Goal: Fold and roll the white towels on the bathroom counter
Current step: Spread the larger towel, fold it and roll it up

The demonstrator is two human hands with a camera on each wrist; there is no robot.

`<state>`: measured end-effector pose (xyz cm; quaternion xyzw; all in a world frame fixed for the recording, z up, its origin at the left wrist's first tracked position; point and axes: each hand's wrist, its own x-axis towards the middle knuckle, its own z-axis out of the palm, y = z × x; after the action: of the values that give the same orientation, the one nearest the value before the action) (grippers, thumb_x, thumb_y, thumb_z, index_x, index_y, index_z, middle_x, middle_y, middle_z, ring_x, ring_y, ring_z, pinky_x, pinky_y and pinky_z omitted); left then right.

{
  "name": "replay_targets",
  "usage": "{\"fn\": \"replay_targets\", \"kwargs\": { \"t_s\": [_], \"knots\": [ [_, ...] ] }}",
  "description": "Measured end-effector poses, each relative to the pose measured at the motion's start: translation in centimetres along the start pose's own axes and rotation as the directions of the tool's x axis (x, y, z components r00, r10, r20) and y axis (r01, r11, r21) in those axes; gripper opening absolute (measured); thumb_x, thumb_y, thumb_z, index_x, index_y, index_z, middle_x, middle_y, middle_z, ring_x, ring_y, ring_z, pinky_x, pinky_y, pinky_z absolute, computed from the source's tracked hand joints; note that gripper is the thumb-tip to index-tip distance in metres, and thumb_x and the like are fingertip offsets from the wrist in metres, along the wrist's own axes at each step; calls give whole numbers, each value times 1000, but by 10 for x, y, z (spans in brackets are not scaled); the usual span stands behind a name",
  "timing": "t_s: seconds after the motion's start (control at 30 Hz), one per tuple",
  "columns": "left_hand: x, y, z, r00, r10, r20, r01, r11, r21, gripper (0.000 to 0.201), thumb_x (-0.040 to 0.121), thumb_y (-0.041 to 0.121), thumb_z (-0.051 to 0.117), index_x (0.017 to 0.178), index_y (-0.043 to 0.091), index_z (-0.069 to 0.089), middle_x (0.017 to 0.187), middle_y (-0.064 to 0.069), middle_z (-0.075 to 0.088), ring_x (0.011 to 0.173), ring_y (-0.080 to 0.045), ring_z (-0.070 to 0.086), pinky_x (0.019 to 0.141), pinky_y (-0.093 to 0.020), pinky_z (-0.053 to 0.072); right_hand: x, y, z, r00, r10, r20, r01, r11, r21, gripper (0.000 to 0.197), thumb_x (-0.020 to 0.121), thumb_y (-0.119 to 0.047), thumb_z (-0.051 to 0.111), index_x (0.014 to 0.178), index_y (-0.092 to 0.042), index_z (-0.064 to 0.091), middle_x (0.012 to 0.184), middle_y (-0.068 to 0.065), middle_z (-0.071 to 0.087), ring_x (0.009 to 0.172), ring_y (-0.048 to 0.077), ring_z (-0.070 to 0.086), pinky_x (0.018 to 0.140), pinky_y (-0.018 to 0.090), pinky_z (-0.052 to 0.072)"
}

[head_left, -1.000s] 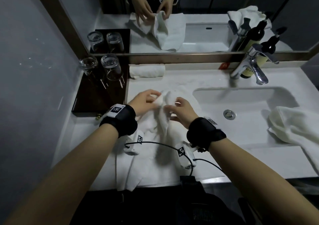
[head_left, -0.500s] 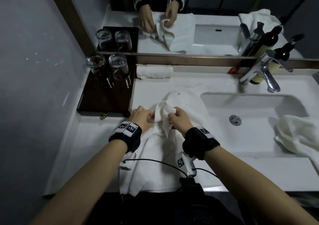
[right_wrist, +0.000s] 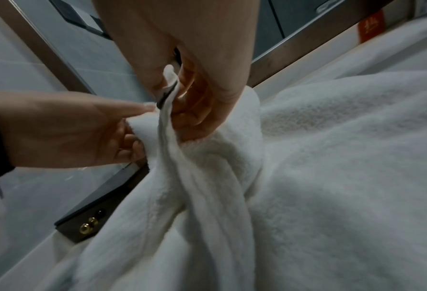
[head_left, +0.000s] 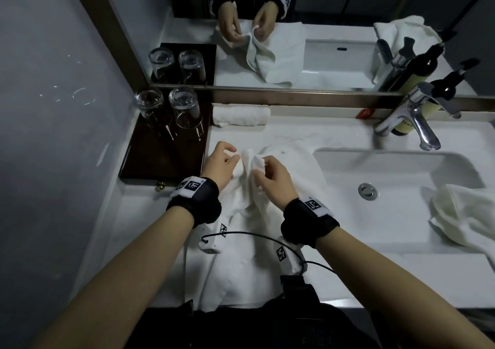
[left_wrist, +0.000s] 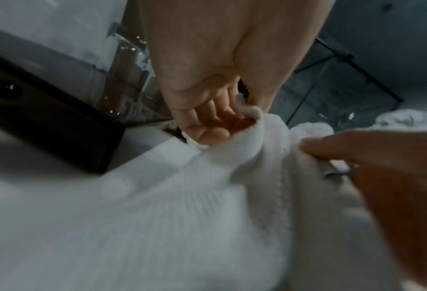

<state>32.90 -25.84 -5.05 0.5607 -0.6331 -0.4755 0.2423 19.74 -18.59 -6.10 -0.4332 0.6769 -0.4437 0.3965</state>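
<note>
White terry towel [head_left: 249,263] lies before you, draped over the counter [head_left: 417,276] front edge, left of the sink [head_left: 401,188]. Your left hand [head_left: 220,164] and right hand [head_left: 270,178] each pinch its bunched far edge, raised off the counter. Beyond: rolled towel [head_left: 241,116] at the mirror; crumpled towel [head_left: 466,214] far right; dark tray [head_left: 163,158] with two glasses [head_left: 168,110].
</note>
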Motion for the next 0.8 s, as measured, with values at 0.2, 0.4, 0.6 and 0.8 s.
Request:
{"fn": "replay_targets", "kwargs": {
  "t_s": [0.2,0.4,0.6,0.8],
  "knots": [
    [-4,7,-7,993,1,117,36,950,-310,45,82,-3,65,123,9,51,88,0,60,77,-8,58,61,-10,50,8,-4,8,999,40,-23,-39,999,31,7,85,-12,58,90,-14,54,76,5,61,67,17,57,62,30,48],
    [-3,4,-22,984,-23,-175,-15,977,-213,22,86,10,65,106,2,60,88,-1,59,77,-11,56,67,-14,47,14,-8,8,991,20,-131,-22,1000,-14,16,84,-16,59,80,-1,53,71,7,54,57,14,51,60,28,44],
    [-5,2,-30,958,18,-286,-51,993,-105,9,88,19,61,93,12,57,94,-2,61,88,-11,53,75,-19,40,18,-37,23,989,-115,-92,118,993,27,15,86,-17,62,83,-4,58,74,7,60,54,11,56,54,20,47],
    [-6,5,-32,956,-39,-292,4,993,-118,21,90,21,59,105,7,61,98,-11,69,90,-17,63,79,-27,49,21,-46,49,980,-195,-37,189,973,-131,12,87,-26,61,86,-15,57,67,-9,57,59,3,52,59,18,41]
  ]
}}
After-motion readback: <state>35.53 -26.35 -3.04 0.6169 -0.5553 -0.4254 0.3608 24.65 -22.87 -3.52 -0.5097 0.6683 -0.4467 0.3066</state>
